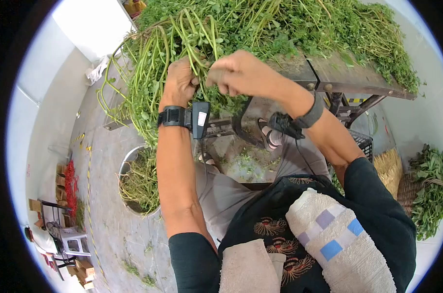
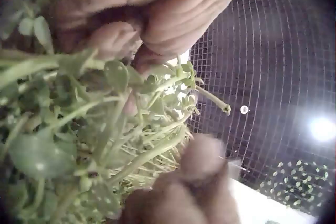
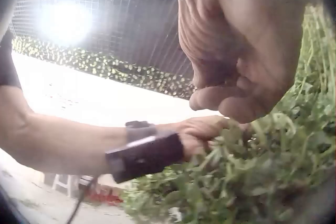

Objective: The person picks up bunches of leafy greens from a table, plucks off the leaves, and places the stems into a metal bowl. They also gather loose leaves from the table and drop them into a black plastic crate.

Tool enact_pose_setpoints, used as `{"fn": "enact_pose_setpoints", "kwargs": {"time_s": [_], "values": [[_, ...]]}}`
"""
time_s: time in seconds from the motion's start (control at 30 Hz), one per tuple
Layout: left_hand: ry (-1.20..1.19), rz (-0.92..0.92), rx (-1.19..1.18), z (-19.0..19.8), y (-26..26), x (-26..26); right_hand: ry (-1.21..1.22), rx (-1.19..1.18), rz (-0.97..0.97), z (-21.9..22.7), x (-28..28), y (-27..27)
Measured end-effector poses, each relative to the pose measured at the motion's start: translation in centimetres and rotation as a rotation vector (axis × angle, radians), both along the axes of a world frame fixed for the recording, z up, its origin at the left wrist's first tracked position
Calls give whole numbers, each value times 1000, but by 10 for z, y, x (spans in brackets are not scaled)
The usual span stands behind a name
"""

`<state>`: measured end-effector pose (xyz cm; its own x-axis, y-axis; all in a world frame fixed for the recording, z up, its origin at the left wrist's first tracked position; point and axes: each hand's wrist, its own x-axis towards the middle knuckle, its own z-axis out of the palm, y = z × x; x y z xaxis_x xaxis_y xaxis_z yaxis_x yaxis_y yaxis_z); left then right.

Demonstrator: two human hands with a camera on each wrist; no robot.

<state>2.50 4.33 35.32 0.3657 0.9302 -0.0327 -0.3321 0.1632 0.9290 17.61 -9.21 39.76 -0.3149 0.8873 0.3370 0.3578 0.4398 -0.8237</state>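
Observation:
My left hand (image 1: 180, 80) grips a bunch of green purslane-like stems (image 1: 190, 36) at the front edge of a large leafy pile (image 1: 290, 29). Thick stems arch up and over to the left above this hand. In the left wrist view, stems (image 2: 152, 155) with small rounded leaves spread below its curled fingers. Just to the right, my right hand (image 1: 243, 73) is raised close to the same stems, its fingers bent and blurred. The right wrist view shows the right hand (image 3: 241, 50) curled inward, with nothing visible protruding from it.
The pile lies on a dark table (image 1: 348, 68). Below it to the left, a metal basin (image 1: 128, 156) holds trimmed stems. Leaf scraps (image 1: 248, 166) lie on the floor. At right stands a woven basket (image 1: 409, 190) of greens. Another person (image 1: 43, 241) sits far left near a stool (image 1: 75, 242).

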Motion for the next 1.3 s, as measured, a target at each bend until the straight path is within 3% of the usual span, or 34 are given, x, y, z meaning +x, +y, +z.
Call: {"fn": "enact_pose_setpoints", "kwargs": {"time_s": [0.1,0.2,0.27,0.57,0.6,0.73,0.8,0.9,1.07,1.3], "values": [[27,-116,11,41,-32,-8,156,-168,-79,-7,13,8],[-49,-263,23,56,-42,-6,269,-225,-86,-10,23,4],[-18,-239,45,57,-47,-5,391,-274,-88,-10,23,0],[18,-174,88,42,-47,13,271,-234,-189,-13,16,10],[21,-162,106,40,-49,13,312,-147,-197,-10,11,7],[71,-146,107,37,-51,12,336,-165,-180,-18,16,16],[26,-129,138,34,-50,8,516,-381,-152,-18,21,15],[65,-138,126,34,-52,8,613,-414,-221,-13,21,14],[109,8,55,32,-49,17,537,-523,-128,-6,24,8],[50,-54,25,28,-43,12,424,-494,-98,-14,26,12]]}}
